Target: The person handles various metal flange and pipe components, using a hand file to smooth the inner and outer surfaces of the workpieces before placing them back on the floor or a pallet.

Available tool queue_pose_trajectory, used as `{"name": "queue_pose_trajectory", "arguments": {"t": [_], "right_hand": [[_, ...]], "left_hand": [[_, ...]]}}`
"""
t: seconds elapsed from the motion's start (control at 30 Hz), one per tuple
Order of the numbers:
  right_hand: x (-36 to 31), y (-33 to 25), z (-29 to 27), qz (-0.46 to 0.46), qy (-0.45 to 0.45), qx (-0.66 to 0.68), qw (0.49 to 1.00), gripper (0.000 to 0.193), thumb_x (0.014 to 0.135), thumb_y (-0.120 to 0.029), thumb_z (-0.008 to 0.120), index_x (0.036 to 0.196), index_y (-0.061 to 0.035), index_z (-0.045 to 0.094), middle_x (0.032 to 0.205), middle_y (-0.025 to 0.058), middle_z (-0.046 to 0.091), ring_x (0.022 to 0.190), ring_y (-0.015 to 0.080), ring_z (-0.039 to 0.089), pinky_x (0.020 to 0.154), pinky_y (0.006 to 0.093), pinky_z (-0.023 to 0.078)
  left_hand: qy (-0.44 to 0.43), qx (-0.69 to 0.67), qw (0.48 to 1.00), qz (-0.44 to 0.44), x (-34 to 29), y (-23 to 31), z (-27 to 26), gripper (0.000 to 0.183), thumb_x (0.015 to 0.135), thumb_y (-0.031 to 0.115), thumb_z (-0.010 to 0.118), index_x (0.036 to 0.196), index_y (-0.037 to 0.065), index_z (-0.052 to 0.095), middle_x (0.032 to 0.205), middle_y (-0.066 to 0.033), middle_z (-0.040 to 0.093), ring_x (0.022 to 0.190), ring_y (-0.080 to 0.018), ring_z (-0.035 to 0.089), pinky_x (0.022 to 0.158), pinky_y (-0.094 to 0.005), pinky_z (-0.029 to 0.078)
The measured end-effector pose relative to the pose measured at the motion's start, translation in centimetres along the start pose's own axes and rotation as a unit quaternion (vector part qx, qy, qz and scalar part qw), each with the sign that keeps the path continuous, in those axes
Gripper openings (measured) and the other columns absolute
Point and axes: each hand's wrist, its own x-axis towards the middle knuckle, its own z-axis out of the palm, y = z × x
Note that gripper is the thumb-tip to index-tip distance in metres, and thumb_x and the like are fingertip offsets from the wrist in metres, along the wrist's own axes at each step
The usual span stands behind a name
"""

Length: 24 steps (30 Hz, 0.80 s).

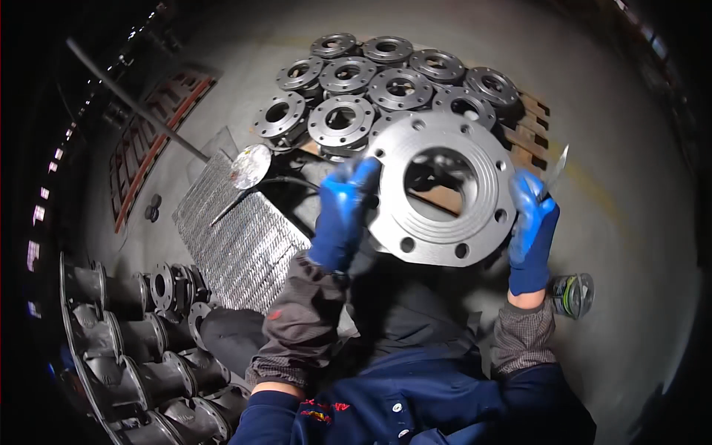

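Observation:
Up in front of me is a grey metal flanged casting (393,200), with a large central bore and a ring of bolt holes. My left hand (343,211), in a blue coated glove, is closed on its left rim. On the opposite rim, my right hand (531,230), gloved the same way, is closed as well. A thin pointed blade (558,170) sticks up from the right hand; its handle is hidden. How the right fingers share their hold between blade and casting is partly hidden.
Similar flanged castings (341,121) stand in rows on a wooden pallet (530,126) ahead. Left of me lies a ridged silvery mat (237,237) with a round-ended item (251,165). Stacked flanged pipe bodies (148,341) fill the lower left. A clear container (573,295) sits at right.

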Motion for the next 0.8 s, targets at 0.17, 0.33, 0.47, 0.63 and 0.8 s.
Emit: {"name": "queue_pose_trajectory", "arguments": {"t": [0.17, 0.33, 0.47, 0.63, 0.8], "right_hand": [[-1.4, 6.2, -8.5, 0.146, 0.081, -0.016, 0.986, 0.023, 0.083, -0.005, 0.059, 0.104, 0.0055, 0.061, 0.091, -0.0002, 0.059, 0.083, 0.0083, 0.053, 0.078, 0.0232, 0.044], [-3.4, 10.4, -14.3, 0.255, 0.131, -0.089, 0.954, 0.021, 0.082, -0.006, 0.058, 0.101, 0.0034, 0.063, 0.086, -0.0016, 0.06, 0.072, 0.0054, 0.051, 0.065, 0.0198, 0.042], [-1.2, 11.2, -15.5, 0.24, 0.171, -0.093, 0.951, 0.02, 0.083, -0.008, 0.058, 0.1, 0.0025, 0.064, 0.081, -0.0042, 0.057, 0.066, 0.004, 0.047, 0.059, 0.0184, 0.039], [7.8, 10.5, -15.6, 0.216, 0.186, -0.137, 0.949, 0.027, 0.091, -0.014, 0.046, 0.106, 0.0037, 0.06, 0.1, 0.0046, 0.061, 0.089, 0.013, 0.056, 0.083, 0.0283, 0.044], [17.0, 11.1, -17.9, -0.007, 0.147, -0.204, 0.968, 0.033, 0.088, -0.015, 0.046, 0.111, 0.0033, 0.06, 0.106, 0.0095, 0.064, 0.095, 0.0157, 0.058, 0.083, 0.0285, 0.045]], "left_hand": [[-0.059, 0.004, 0.989, -0.135, -0.5, -10.2, 6.7, 0.023, 0.086, 0.024, 0.06, 0.086, 0.001, 0.06, 0.069, 0.002, 0.055, 0.059, -0.005, 0.045, 0.052, -0.0221, 0.038], [-0.128, -0.021, 0.941, -0.314, -0.8, -12.2, 10.0, 0.018, 0.084, 0.016, 0.063, 0.085, -0.001, 0.059, 0.073, -0.0005, 0.059, 0.063, -0.0055, 0.051, 0.06, -0.0211, 0.044], [-0.188, -0.005, 0.898, -0.397, 1.6, -9.4, 13.6, 0.025, 0.083, 0.016, 0.064, 0.098, -0.002, 0.058, 0.072, -0.0046, 0.061, 0.063, -0.0092, 0.055, 0.059, -0.0211, 0.044], [-0.242, -0.085, 0.925, -0.282, 5.7, -8.8, 17.4, 0.044, 0.079, 0.005, 0.059, 0.119, -0.005, 0.044, 0.095, -0.0121, 0.059, 0.07, -0.0139, 0.058, 0.064, -0.0246, 0.05], [-0.379, -0.104, 0.903, -0.175, 16.7, -9.6, 24.1, 0.036, 0.081, 0.002, 0.057, 0.115, -0.005, 0.047, 0.091, -0.0114, 0.061, 0.077, -0.0122, 0.06, 0.065, -0.0243, 0.052]]}}
